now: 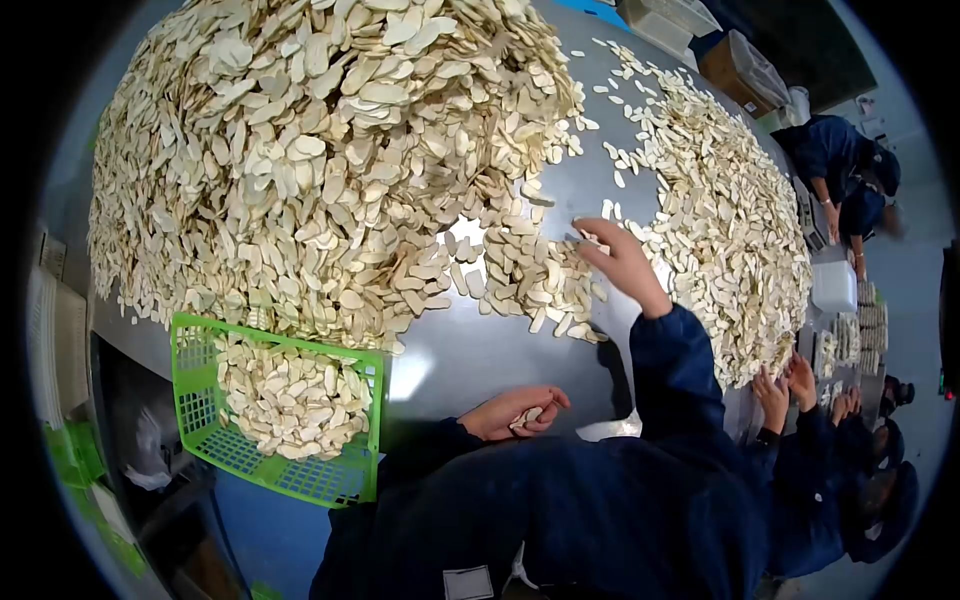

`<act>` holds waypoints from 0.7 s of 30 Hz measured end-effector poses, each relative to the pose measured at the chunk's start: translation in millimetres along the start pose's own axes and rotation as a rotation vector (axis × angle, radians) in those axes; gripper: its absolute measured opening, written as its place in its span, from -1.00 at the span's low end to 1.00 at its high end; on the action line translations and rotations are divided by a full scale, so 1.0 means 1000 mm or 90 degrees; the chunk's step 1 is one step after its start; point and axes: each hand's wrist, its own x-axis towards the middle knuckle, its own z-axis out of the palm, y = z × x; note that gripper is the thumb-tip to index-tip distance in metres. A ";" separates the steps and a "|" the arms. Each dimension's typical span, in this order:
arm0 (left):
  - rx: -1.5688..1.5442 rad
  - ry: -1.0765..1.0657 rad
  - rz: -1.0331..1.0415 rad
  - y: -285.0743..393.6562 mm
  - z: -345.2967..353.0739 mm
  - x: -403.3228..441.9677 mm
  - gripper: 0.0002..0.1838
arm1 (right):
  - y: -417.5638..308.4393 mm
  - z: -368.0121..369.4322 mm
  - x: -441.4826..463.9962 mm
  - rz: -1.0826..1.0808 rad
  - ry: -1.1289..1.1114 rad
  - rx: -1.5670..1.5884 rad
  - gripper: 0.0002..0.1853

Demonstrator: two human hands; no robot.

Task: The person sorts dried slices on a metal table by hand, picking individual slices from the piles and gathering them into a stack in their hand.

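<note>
My left hand (515, 413) is low in front of my body, its fingers curled around a few pale dried slices (527, 418). Farther right, my right hand (625, 262) reaches over the metal table, thumb and fingers apart, at the edge of a small spread of slices (545, 280). I see nothing held between its fingertips. A huge heap of the same flat, oval slices (300, 150) rises behind and to the left. At the lower left, a green plastic basket (280, 336) is tilted and partly filled with slices.
Another long pile of slices (725, 190) covers the table's right side. A co-worker's hands (785, 390) touch its near end; more people in dark clothing stand at the right. A white container (834, 287) and a cardboard box (742, 72) are beyond that pile.
</note>
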 end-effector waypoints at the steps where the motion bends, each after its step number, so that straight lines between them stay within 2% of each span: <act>1: 0.006 0.004 -0.006 0.001 0.002 -0.001 -0.69 | 0.003 0.007 -0.014 0.010 0.021 -0.041 -0.63; 2: 0.006 0.003 -0.004 0.002 0.002 -0.001 -0.69 | 0.008 0.021 -0.031 -0.018 0.065 -0.065 -0.63; 4: 0.005 0.000 -0.002 0.001 0.002 -0.001 -0.69 | -0.008 0.043 -0.059 -0.102 0.059 -0.080 -0.62; 7: -0.004 0.006 -0.009 0.000 0.002 -0.001 -0.70 | -0.021 0.060 -0.089 -0.174 -0.032 -0.178 -0.61; 10: 0.013 0.002 -0.006 0.002 0.002 -0.003 -0.70 | -0.002 0.052 -0.101 -0.146 0.020 -0.214 -0.64; 14: 0.023 -0.008 -0.005 0.001 0.000 -0.001 -0.71 | 0.004 0.045 -0.086 0.030 0.139 -0.042 -0.68; 15: 0.015 0.003 -0.005 0.001 0.002 -0.001 -0.72 | -0.001 0.049 -0.080 0.032 0.139 -0.057 -0.59; 18: 0.007 0.026 -0.009 0.002 0.006 -0.003 -0.72 | -0.020 0.074 -0.072 -0.169 0.034 -0.175 -0.48; 21: 0.024 0.034 -0.013 0.004 0.005 -0.003 -0.72 | -0.045 0.075 -0.077 -0.184 -0.110 -0.212 -0.42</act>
